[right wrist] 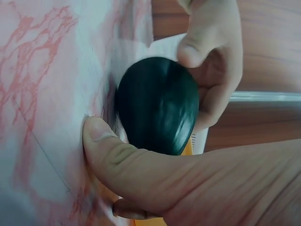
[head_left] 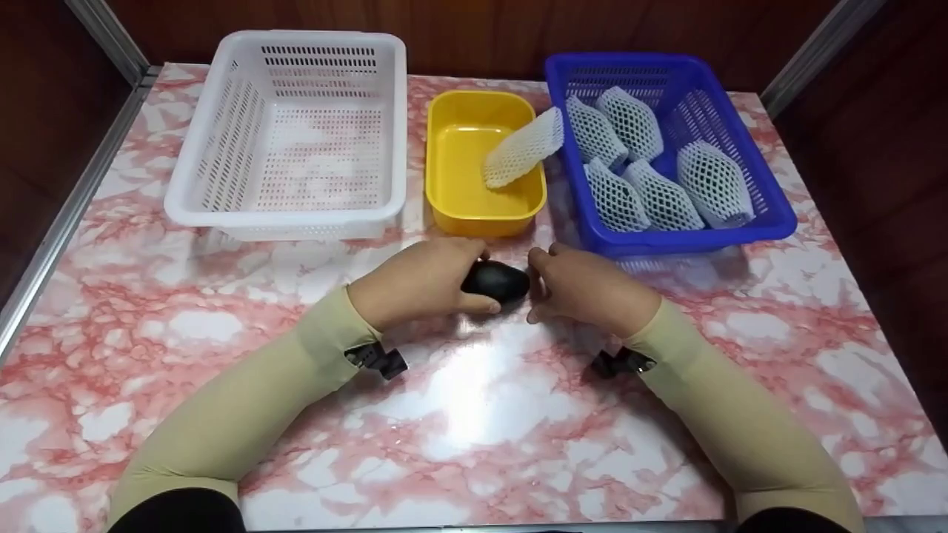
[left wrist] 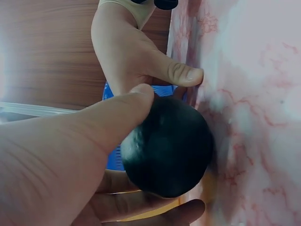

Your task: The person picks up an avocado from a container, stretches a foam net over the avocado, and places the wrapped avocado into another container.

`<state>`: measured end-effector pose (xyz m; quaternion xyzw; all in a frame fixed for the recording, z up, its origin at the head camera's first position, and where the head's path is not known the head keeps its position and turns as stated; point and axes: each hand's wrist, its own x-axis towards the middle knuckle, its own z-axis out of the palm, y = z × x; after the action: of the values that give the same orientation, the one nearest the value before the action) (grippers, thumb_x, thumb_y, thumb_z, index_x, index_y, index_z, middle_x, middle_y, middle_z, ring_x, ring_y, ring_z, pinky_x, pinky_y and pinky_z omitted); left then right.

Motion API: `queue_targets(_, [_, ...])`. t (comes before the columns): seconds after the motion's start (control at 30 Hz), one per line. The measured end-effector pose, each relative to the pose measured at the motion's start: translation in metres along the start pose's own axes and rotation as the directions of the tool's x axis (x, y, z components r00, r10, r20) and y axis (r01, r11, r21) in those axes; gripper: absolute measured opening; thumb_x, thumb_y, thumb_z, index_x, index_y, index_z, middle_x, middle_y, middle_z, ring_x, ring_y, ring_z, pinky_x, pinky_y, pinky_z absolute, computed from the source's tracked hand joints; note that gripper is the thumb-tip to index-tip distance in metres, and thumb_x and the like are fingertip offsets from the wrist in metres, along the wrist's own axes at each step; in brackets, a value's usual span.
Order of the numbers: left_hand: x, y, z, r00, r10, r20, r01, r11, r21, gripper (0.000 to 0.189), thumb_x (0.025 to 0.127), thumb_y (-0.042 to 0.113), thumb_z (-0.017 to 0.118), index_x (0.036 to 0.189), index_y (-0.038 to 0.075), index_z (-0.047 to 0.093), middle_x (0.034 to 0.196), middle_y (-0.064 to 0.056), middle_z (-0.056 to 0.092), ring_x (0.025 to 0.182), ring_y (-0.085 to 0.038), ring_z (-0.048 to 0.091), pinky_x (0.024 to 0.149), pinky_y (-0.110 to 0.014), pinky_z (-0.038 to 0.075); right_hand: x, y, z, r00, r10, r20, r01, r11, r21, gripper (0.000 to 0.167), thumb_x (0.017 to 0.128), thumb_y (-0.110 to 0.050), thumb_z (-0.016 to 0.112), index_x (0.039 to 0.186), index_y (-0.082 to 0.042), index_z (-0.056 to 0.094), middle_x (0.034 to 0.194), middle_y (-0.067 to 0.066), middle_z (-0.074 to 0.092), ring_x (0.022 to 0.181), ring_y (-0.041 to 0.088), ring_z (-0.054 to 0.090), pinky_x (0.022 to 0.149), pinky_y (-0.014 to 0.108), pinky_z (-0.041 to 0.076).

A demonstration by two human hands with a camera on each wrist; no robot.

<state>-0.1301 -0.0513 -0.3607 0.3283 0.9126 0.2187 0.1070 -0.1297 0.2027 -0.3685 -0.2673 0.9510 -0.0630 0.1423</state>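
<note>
A smooth dark avocado (head_left: 498,282) lies on its side close over the tabletop, in front of the yellow bin. My left hand (head_left: 426,285) grips its left end, thumb on the near side and fingers round the far side. Just off its right end is my right hand (head_left: 592,289), thumb and fingers apart and holding nothing. In the left wrist view the rounded end of the avocado (left wrist: 169,147) faces the camera. The right wrist view has the right thumb (right wrist: 110,139) down by the table, beside the avocado (right wrist: 157,106).
A white foam net sleeve (head_left: 524,148) leans out of the yellow bin (head_left: 485,226). To the right, a blue basket (head_left: 689,238) holds several dark fruits in foam nets (head_left: 715,181). A white basket (head_left: 285,220) stands at left on the marbled table (head_left: 474,474).
</note>
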Motion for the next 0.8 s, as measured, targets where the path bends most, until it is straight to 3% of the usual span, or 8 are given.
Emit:
queue_targets(0.13, [0.0, 0.002, -0.008, 1.0, 0.006, -0.025, -0.005, 0.999, 0.039, 0.051, 0.098, 0.054, 0.079, 0.126, 0.013, 0.068, 0.114, -0.004, 0.074, 0.097, -0.024, 0.068, 0.087, -0.045, 0.057, 0.0, -0.001, 0.0, 1.0, 0.003, -0.003, -0.003, 1.0, -0.012, 0.06, 0.086, -0.036, 0.094, 0.128, -0.004, 0.064, 0.1, 0.013, 0.07, 0.088, 0.032, 0.07, 0.085, 0.052, 0.062])
queue_targets(0.27, [0.004, 0.005, -0.018, 0.999, -0.01, -0.034, 0.011, 0.999, 0.052, 0.046, 0.102, 0.053, 0.074, 0.127, 0.015, 0.067, 0.113, -0.004, 0.072, 0.096, -0.024, 0.067, 0.087, -0.044, 0.057, 0.0, 0.0, 0.0, 1.0, 0.013, 0.008, -0.013, 1.0, -0.008, 0.059, 0.088, -0.039, 0.093, 0.127, -0.005, 0.064, 0.099, 0.013, 0.07, 0.087, 0.032, 0.07, 0.084, 0.051, 0.063])
queue_targets(0.57, [0.027, 0.015, -0.049, 0.996, 0.008, -0.093, -0.006, 1.0, 0.027, 0.041, 0.105, 0.044, 0.072, 0.129, 0.011, 0.072, 0.125, -0.009, 0.075, 0.109, -0.025, 0.067, 0.104, -0.045, 0.057, 0.0, 0.0, 0.001, 1.0, 0.0, 0.011, 0.0, 1.0, -0.014, 0.061, 0.086, -0.044, 0.093, 0.124, -0.007, 0.064, 0.099, 0.011, 0.071, 0.085, 0.029, 0.07, 0.082, 0.049, 0.063])
queue_targets(0.7, [0.046, 0.02, -0.067, 0.993, -0.006, -0.114, 0.006, 1.0, 0.003, 0.043, 0.103, 0.044, 0.073, 0.13, 0.011, 0.069, 0.128, -0.01, 0.075, 0.11, -0.027, 0.068, 0.104, -0.045, 0.058, 0.0, -0.001, 0.002, 1.0, -0.005, 0.003, 0.005, 1.0, -0.013, 0.059, 0.085, -0.044, 0.094, 0.121, -0.008, 0.065, 0.099, 0.011, 0.071, 0.086, 0.029, 0.07, 0.082, 0.047, 0.063])
queue_targets(0.8, [0.07, 0.025, -0.083, 0.996, -0.05, -0.078, 0.051, 0.999, 0.015, 0.05, 0.101, 0.042, 0.075, 0.139, 0.011, 0.063, 0.139, -0.01, 0.071, 0.122, -0.027, 0.067, 0.113, -0.042, 0.055, 0.0, -0.001, 0.002, 1.0, -0.006, -0.008, 0.006, 1.0, -0.021, 0.063, 0.084, -0.044, 0.095, 0.124, -0.006, 0.065, 0.101, 0.012, 0.071, 0.09, 0.031, 0.071, 0.084, 0.049, 0.063])
